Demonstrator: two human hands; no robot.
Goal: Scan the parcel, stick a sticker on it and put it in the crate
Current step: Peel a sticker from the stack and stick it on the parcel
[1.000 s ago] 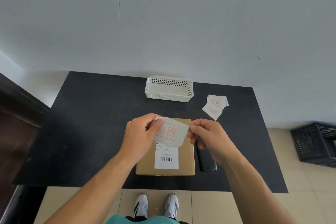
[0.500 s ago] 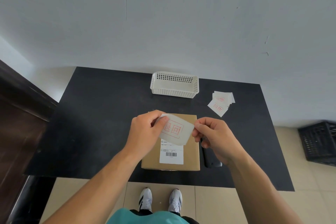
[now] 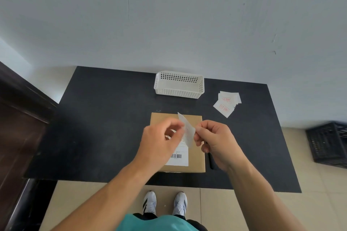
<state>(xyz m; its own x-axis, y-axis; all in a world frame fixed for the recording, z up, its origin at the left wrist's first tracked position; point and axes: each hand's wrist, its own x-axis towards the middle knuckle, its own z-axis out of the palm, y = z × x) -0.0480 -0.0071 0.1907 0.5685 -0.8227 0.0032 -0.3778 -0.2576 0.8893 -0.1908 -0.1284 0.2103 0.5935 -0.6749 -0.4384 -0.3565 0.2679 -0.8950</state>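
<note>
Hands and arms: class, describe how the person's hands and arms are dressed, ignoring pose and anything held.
Both arms are bare from wrist to elbow; no sleeves, gloves or watch show. The left hand has something small and shiny at one finger, perhaps a ring, too blurred to tell. The right hand shows nothing worn.

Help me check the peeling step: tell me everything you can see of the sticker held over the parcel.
The sticker is a small, thin white paper sheet, faintly translucent, with pale red print showing through; the characters cannot be read. It is turned nearly edge-on and tilted, one corner pointing up and away. The left hand and right hand pinch it from opposite sides with their fingers. It hangs above the cardboard parcel, not yet stuck down.
</note>
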